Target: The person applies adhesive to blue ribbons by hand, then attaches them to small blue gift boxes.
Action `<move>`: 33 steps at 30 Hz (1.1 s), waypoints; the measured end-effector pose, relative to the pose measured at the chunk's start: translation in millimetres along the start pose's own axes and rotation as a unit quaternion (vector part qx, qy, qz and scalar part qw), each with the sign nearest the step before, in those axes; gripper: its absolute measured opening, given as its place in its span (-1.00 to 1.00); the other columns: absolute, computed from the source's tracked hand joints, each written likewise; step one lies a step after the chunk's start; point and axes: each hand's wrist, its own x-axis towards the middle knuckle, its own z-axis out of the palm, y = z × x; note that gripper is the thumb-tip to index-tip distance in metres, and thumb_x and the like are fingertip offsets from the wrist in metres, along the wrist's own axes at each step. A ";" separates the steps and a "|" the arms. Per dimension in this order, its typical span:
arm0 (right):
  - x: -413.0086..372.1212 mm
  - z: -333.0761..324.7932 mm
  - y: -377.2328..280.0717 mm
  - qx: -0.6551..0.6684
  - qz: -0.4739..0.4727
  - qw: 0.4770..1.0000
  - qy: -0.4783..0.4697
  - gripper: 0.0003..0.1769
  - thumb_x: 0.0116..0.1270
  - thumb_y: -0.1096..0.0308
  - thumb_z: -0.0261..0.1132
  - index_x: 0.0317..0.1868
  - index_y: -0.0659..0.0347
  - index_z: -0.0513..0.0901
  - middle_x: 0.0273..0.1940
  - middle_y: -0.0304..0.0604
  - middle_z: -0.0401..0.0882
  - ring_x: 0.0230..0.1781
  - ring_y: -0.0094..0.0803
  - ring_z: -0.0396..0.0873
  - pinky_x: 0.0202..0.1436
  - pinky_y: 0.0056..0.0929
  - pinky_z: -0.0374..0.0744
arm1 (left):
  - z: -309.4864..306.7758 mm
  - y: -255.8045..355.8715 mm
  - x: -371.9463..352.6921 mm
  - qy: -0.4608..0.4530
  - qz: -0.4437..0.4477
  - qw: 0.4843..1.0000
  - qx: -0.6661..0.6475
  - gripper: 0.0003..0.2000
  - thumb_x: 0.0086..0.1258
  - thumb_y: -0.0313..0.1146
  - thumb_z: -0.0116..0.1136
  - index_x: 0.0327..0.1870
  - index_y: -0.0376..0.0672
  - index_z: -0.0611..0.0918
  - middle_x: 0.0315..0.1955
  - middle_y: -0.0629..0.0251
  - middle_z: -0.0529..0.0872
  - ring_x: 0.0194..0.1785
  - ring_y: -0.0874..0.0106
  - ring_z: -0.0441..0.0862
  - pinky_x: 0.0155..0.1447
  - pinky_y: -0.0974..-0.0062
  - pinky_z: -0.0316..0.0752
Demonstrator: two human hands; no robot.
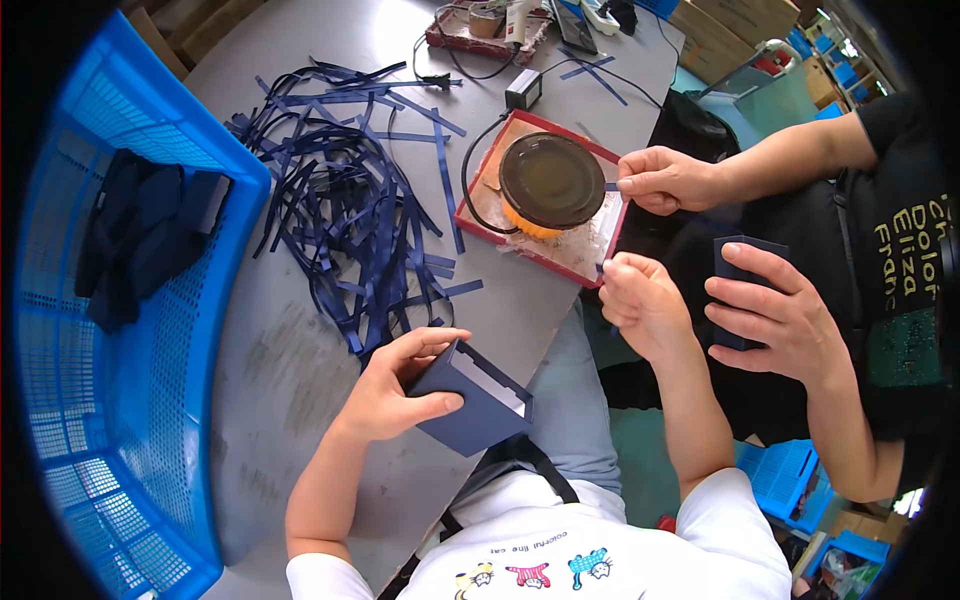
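My left hand (pixel 395 385) grips a navy blue box (pixel 465 405) from its left side, thumb on the near face. The box is tilted, and its pale inside shows along one open edge. My right hand (pixel 645 305) is closed in a pinch beside the red-rimmed tray (pixel 613 243); a short dark blue end of ribbon (pixel 601 268) shows at its fingertips. In that tray stands a round dark pot (pixel 552 180) on an orange base, with brownish liquid in it. Left of the tray lies a tangled heap of navy ribbons (pixel 350 215) on the table.
A large blue plastic basket (pixel 165 440) at the left holds dark blue pieces (pixel 150 235). On the right, a co-worker's hand (pixel 675 180) pinches a ribbon by the pot; the other hand (pixel 775 310) holds a navy box. Another red tray (pixel 480 30) and cables lie behind.
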 end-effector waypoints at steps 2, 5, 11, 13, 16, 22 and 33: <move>-9.7 11.9 0.0 0.011 0.025 0.999 -0.039 -0.79 0.30 0.42 0.20 -0.53 0.18 0.47 -0.69 -0.49 0.20 -0.73 -0.76 0.08 -0.66 -0.71 0.04 | -1.1 3.3 -3.2 0.014 0.006 1.000 -0.015 -0.40 0.01 -0.42 0.37 0.16 -0.25 0.44 -0.17 0.26 0.61 -0.13 0.54 0.56 0.04 0.58 0.44; -22.9 31.2 -1.3 -0.086 0.030 0.993 -0.079 -0.79 0.22 0.44 0.28 -0.56 0.26 0.51 -0.68 -0.43 0.33 -0.70 -0.77 0.18 -0.63 -0.72 0.07 | -4.6 6.4 -10.4 0.018 0.009 1.000 -0.017 -0.41 -0.01 -0.40 0.41 0.12 -0.28 0.47 -0.15 0.23 0.62 -0.11 0.52 0.58 0.05 0.57 0.45; -46.2 78.8 -14.0 -0.378 0.004 0.902 -0.210 -0.83 0.13 0.42 0.34 -0.54 0.33 0.59 -0.67 -0.36 0.45 -0.68 -0.73 0.29 -0.61 -0.66 0.20 | -5.7 20.1 -26.9 0.019 0.051 0.999 0.002 -0.44 -0.06 -0.44 0.43 0.05 -0.33 0.52 -0.19 0.23 0.64 -0.12 0.51 0.60 0.04 0.58 0.46; -48.9 87.0 -10.6 -0.429 -0.037 0.867 -0.253 -0.83 0.12 0.42 0.33 -0.53 0.33 0.59 -0.68 -0.29 0.47 -0.71 -0.66 0.32 -0.62 -0.62 0.24 | -3.7 28.2 -31.4 0.015 0.060 0.998 0.014 -0.44 -0.07 -0.45 0.42 0.05 -0.33 0.52 -0.19 0.22 0.64 -0.13 0.51 0.60 0.04 0.58 0.47; -51.0 95.5 -8.0 -0.468 -0.039 0.842 -0.265 -0.81 0.12 0.39 0.32 -0.55 0.34 0.58 -0.67 -0.19 0.51 -0.73 -0.53 0.36 -0.62 -0.56 0.29 | -0.6 34.3 -35.5 0.005 0.083 0.996 0.036 -0.44 -0.08 -0.47 0.41 0.05 -0.34 0.53 -0.19 0.21 0.64 -0.13 0.51 0.61 0.03 0.58 0.47; -50.7 99.5 -2.1 -0.520 -0.066 0.806 -0.275 -0.85 0.07 0.42 0.33 -0.55 0.32 0.60 -0.64 -0.20 0.52 -0.74 -0.50 0.39 -0.66 -0.59 0.28 | 1.6 38.1 -38.8 -0.005 0.109 0.992 0.065 -0.45 -0.10 -0.48 0.41 0.03 -0.36 0.54 -0.19 0.21 0.63 -0.14 0.50 0.61 0.00 0.59 0.48; -52.1 102.2 5.0 -0.577 -0.122 0.770 -0.246 -0.86 0.04 0.42 0.34 -0.57 0.27 0.57 -0.63 -0.23 0.51 -0.75 -0.50 0.41 -0.67 -0.59 0.31 | 2.4 38.0 -38.1 -0.001 0.123 0.990 0.064 -0.44 -0.12 -0.50 0.41 0.02 -0.37 0.54 -0.19 0.19 0.64 -0.16 0.50 0.62 0.00 0.59 0.48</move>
